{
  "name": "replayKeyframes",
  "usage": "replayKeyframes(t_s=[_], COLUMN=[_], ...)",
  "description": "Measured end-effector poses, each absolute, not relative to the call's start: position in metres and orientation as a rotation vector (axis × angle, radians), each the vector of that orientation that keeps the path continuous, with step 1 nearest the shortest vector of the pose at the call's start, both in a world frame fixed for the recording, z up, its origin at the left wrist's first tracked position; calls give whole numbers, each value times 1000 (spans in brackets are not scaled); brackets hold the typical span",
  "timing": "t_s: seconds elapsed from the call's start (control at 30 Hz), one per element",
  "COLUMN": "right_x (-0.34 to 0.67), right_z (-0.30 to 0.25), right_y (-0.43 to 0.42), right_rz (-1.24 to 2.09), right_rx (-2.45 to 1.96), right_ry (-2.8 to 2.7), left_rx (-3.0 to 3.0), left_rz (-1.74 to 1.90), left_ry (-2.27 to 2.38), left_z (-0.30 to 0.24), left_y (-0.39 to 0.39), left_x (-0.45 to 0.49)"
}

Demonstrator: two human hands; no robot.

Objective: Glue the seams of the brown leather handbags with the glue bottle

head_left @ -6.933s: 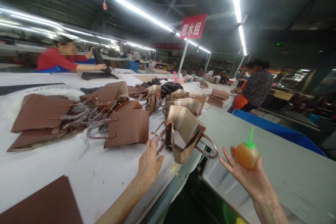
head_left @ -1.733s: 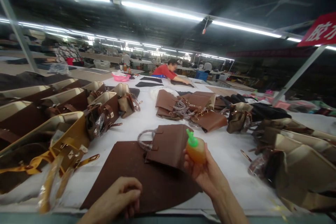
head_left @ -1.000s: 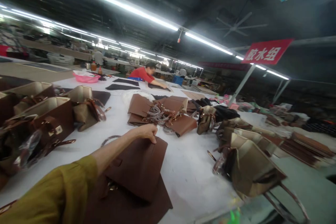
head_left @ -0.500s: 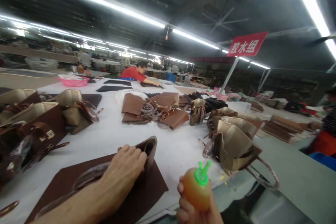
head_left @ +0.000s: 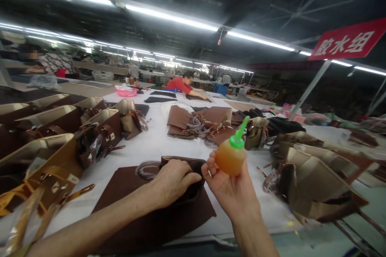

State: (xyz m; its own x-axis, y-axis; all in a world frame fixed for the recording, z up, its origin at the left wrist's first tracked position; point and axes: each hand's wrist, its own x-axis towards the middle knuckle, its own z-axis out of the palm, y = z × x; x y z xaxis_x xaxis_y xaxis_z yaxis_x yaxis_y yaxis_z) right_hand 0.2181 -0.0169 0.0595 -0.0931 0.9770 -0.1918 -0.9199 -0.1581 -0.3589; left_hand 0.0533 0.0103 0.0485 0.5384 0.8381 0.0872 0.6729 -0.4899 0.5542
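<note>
The left hand [head_left: 173, 178] grips the open rim of a dark brown leather handbag [head_left: 183, 176] lying on a brown leather sheet [head_left: 169, 221] on the white desk [head_left: 157, 144]. The right hand [head_left: 230, 190] holds up a round orange squeeze bottle with a green nozzle [head_left: 231, 154], fingers curled around it.

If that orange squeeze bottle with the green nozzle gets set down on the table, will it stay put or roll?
The bottle looks round-bellied, so on its side it would probably roll. It sits easily in the right hand, so it is likely light. The tall green nozzle may make it tippy upright; its base is hidden.
</note>
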Motion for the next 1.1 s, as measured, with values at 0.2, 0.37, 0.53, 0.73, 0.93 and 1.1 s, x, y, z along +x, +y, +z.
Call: replayKeyframes(t_s=[0.2, 0.37, 0.53, 0.73, 0.93, 1.1], right_x=[189, 191, 208, 197, 190, 196], right_z=[56, 52, 49, 54, 55, 55], right_y=[6, 17, 27, 30, 31, 31], right_rz=[1728, 1647, 1576, 1571, 1581, 1592], right_rx=[-483, -529, -639, -697, -710, -688], right_ry=[-202, -273, -283, -322, -350, -371], left_rx=[2500, 2703, 2689, 2584, 2298, 2045], left_rz=[415, 499, 500, 320, 647, 691], left_ry=[1152, 963, 1327, 1636, 1536, 2044], left_z=[34, 32, 45, 49, 79, 62], left_y=[31, 38, 35, 21, 18, 28], left_x=[46, 12, -49, -71, -59, -66])
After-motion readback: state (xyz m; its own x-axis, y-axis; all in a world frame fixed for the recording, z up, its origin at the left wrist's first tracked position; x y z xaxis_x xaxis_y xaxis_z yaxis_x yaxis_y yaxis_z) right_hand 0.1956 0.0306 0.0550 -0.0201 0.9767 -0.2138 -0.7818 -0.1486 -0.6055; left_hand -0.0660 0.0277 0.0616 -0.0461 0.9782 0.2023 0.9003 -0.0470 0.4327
